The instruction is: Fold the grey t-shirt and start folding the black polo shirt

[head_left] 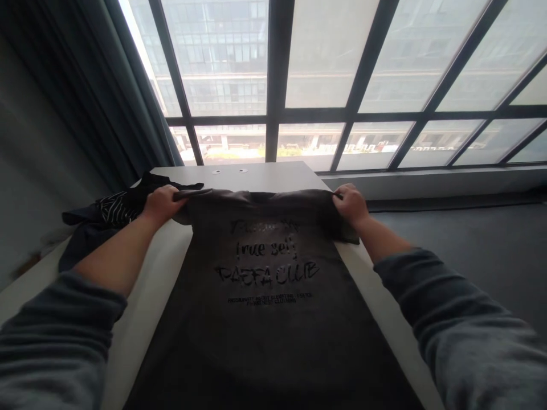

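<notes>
A dark grey T-shirt (265, 341) with black lettering on its front stretches over the white table, its neckline toward the window and its lower part running out of view at the bottom. My left hand (161, 203) is closed on the cloth at the left shoulder. On the other side, my right hand (351, 204) pinches the right shoulder, and the short sleeve hangs below it. The upper edge is pulled fairly straight between both hands.
Dark clothes (113, 210), one with white lines, lie heaped at the table's left side. The white table (282, 173) ends before a large framed window (316, 136). A dark curtain (115, 80) hangs at left; grey floor (461, 250) shows at right.
</notes>
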### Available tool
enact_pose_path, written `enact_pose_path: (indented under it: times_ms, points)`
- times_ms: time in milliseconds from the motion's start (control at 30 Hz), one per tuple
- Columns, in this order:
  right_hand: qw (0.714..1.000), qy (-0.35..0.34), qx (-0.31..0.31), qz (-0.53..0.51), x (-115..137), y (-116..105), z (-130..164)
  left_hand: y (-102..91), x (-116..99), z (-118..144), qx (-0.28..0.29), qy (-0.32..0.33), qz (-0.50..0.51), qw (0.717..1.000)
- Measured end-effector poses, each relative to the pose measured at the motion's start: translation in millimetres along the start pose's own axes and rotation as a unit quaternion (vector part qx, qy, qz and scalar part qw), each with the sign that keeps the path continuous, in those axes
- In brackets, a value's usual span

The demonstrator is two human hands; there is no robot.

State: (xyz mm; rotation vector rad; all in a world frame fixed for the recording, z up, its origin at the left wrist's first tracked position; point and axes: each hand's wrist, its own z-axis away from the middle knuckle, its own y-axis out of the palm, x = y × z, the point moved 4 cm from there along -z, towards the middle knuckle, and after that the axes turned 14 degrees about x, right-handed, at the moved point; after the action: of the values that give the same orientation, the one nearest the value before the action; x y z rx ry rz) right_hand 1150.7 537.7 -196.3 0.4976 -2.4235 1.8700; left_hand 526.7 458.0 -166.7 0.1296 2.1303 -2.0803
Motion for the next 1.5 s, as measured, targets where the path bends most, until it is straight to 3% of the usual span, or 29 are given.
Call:
enact_pose_path:
  times_ms: [67,167,233,333,433,500,567,600,667,767,933,1167,1400,1500]
  points:
    - [0.993,-0.114,0.010,-0.008,-3.5,-11.6,48.4,-7.0,15.4,43.3,-0.055,0.048,-0.077,0.994]
    - [0.966,-0.232,0.111,-0.005,-11.0,-6.5,127.6,16.3,44.9,108.8,0.009,0.109,-0.139,0.984]
    - [0.953,-0.249,0.171,-0.005,-16.4,2.7,166.1,39.8,62.6,142.6,0.084,0.103,-0.163,0.978]
    - [0.957,-0.215,0.195,0.018,-17.2,10.1,187.4,63.5,69.2,171.6,0.151,0.057,-0.189,0.969]
    - [0.966,-0.171,0.187,0.052,3.2,3.5,178.8,64.3,33.8,182.0,0.125,0.061,-0.164,0.977]
    - [0.970,-0.159,0.175,0.052,32.1,-6.7,169.9,59.8,-12.0,186.3,0.105,0.118,-0.128,0.979]
    - [0.961,-0.192,0.198,0.024,70.7,-13.2,166.5,57.3,-63.2,190.5,0.096,0.184,-0.098,0.973]
    - [0.946,-0.223,0.233,0.004,90.9,-12.8,167.8,58.4,-86.9,192.4,0.102,0.213,-0.077,0.969]
    - [0.899,-0.293,0.324,-0.027,125.9,-5.6,175.9,68.8,-125.5,197.0,0.169,0.284,-0.034,0.943]
    - [0.859,-0.343,0.377,-0.042,148.5,9.2,187.2,89.4,-150.7,203.4,0.239,0.364,0.011,0.900]
    - [0.881,-0.316,0.348,-0.048,124.9,23.6,183.6,103.2,-128.7,198.4,0.204,0.349,0.020,0.915]
    - [0.906,-0.270,0.322,-0.051,106.5,23.0,175.1,91.2,-99.6,189.0,0.177,0.303,0.030,0.936]
    - [0.943,-0.217,0.223,-0.114,98.8,-18.0,169.2,61.5,-73.8,182.8,0.019,0.141,0.095,0.985]
    - [0.950,-0.220,0.195,-0.103,97.5,-36.0,175.0,52.4,-67.1,187.5,0.052,0.143,0.062,0.986]
